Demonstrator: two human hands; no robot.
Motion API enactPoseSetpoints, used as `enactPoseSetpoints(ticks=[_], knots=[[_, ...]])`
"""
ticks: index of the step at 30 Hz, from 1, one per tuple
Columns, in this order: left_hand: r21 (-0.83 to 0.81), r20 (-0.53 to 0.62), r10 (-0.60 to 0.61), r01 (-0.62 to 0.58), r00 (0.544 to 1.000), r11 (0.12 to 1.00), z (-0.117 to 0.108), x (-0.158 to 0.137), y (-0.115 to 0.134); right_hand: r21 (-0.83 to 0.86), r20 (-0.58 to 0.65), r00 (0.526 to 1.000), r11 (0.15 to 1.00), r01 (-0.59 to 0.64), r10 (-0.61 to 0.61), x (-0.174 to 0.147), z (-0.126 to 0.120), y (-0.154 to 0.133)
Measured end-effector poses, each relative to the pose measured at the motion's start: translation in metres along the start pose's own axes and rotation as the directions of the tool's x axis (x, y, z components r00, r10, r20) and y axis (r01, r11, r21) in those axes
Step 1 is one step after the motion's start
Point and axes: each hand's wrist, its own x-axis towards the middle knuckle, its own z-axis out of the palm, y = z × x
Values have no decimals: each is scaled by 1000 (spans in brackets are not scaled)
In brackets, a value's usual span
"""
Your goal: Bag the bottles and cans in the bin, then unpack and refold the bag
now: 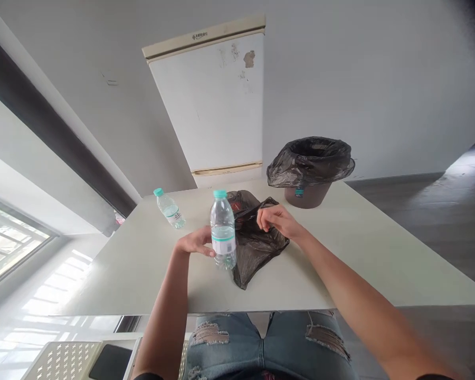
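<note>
My left hand [197, 242] is closed around the lower part of a clear plastic bottle [223, 232] with a turquoise cap and a white label. The thumb lies on the near side, and the fingers pass behind the bottle, where they are hidden. Beside it, a black plastic bag [253, 253] lies spread and crumpled on the table. My right hand [280, 219] has its fingers curled together at the bag's upper right edge, pinching the film. A second bottle [171, 212] of the same kind stands farther back on the left.
A brown bin [306, 195] lined with a black bag [288, 169] stands at the back right of the white table [142, 279]. Behind the table is a white fridge [221, 105]. A dark phone [111, 363] rests on a perforated cream surface [65, 361] below the table, lower left.
</note>
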Motion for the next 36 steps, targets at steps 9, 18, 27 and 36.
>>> enactPoseSetpoints(ticks=[9,18,27,36], knots=[[30,-932,-62,249,356,968,24,-84,3,-530,150,938,826,-191,314,5,8,16],[-149,-979,7,736,-204,660,32,-131,-36,-817,-181,981,546,-187,64,7,30,40],[-195,-968,-15,710,-252,676,37,-129,-63,-761,-323,944,576,-298,62,17,42,57],[-162,-979,-24,701,-203,694,40,-127,-68,-782,-347,935,528,-329,70,21,50,67]])
